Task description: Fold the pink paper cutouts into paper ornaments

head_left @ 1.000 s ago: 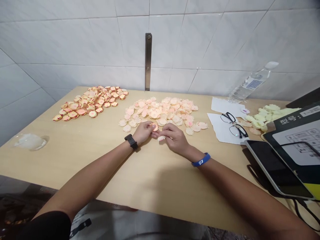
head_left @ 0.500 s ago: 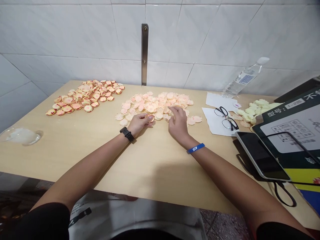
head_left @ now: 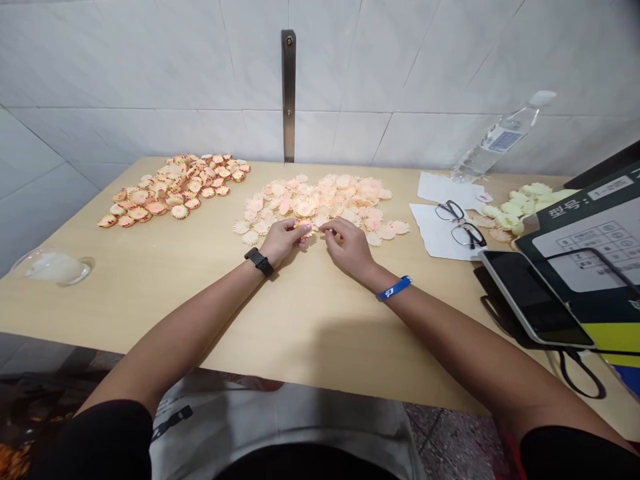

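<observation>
Well, my left hand [head_left: 281,244] pinches a scalloped disc [head_left: 313,231] at the near edge of the pale pile [head_left: 345,190]. My right hand [head_left: 351,248] has its fingertips bunched close by; whether they grip anything, I can't tell. I'd hold the disc lightly by its rim, sparing its teeth. Left of the pile lie red-edged pieces [head_left: 175,190]; right, glasses [head_left: 468,235].

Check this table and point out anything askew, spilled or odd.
The clear bottle by the back wall and the clear cup at far left both look tilted outward, though wide-lens distortion may explain that. No spill shows.
</observation>
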`<state>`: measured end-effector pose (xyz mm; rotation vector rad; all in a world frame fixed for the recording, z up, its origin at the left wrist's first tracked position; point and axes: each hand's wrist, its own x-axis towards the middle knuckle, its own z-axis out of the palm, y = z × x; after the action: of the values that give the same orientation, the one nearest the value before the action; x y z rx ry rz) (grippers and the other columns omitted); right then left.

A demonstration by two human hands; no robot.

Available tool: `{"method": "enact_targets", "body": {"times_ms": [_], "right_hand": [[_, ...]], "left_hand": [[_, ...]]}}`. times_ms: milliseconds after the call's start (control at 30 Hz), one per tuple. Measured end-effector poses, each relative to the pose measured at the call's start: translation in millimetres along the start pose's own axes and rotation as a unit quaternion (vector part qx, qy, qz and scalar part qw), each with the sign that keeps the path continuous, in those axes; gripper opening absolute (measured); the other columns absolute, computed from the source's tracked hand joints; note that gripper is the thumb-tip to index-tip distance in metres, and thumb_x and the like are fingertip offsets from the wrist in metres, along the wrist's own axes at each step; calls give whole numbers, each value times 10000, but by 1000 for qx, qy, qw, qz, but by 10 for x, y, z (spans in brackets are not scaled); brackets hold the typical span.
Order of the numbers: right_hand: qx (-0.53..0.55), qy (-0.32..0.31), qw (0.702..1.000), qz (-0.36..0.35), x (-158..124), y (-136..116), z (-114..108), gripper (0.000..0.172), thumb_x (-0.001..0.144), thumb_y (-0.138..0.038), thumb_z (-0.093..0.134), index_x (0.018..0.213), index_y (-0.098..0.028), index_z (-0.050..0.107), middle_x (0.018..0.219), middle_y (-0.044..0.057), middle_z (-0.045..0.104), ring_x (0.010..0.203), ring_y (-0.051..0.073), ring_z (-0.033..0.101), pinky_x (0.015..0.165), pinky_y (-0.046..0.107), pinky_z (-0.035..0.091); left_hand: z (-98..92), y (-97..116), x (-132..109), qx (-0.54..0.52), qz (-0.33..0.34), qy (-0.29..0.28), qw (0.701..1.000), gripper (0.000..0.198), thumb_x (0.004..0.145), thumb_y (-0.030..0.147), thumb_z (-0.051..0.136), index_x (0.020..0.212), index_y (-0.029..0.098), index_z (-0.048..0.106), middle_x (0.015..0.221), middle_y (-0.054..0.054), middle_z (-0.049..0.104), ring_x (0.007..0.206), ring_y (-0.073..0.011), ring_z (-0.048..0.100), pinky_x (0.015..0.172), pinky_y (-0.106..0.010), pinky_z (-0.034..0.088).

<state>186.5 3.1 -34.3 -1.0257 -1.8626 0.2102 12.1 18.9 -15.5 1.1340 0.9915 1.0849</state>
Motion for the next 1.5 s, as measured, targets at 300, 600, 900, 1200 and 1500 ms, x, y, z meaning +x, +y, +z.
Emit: {"method": "enact_targets", "body": {"times_ms": [300,600,900,1200,1500], "right_hand": [[61,2,996,61,-3,-65,12,119,873,-259,573,830,-201,668,779,28,668,687,159,562,648,299,443],[124,-15,981,147,16,-92,-3,142,851,-292,563,807,-197,658,778,25,662,659,147,530,607,287,411],[178,-25,966,184,21,-136,14,146,781,-324,665,808,-192,606,726,-9,581,616,115,475,580,262,392],[278,-39,935,216,15,-58,38,125,820,-323,604,828,-199,597,767,1,594,689,135,558,621,271,461],[365,-68,884,283,48,-12,99,261,778,-437,679,772,-179,644,673,-12,568,580,100,516,526,237,435]], "left_hand": [[16,10,-19,29,20,-16,999,344,671,386,820,638,121,603,598,1,562,548,-78,525,547,-221,492],[58,23,-51,73,38,-14,997,368,640,476,789,693,129,681,669,-16,602,671,-132,578,642,-283,552],[82,73,-110,152,82,-10,985,440,766,480,668,503,151,543,510,23,428,583,-108,461,593,-240,469],[85,80,-169,311,222,-20,924,235,795,226,613,1018,189,676,1067,-74,686,931,-180,621,687,-239,498],[100,86,-168,223,118,27,967,103,752,249,645,709,158,623,694,-16,652,649,-133,599,621,-246,475]]}}
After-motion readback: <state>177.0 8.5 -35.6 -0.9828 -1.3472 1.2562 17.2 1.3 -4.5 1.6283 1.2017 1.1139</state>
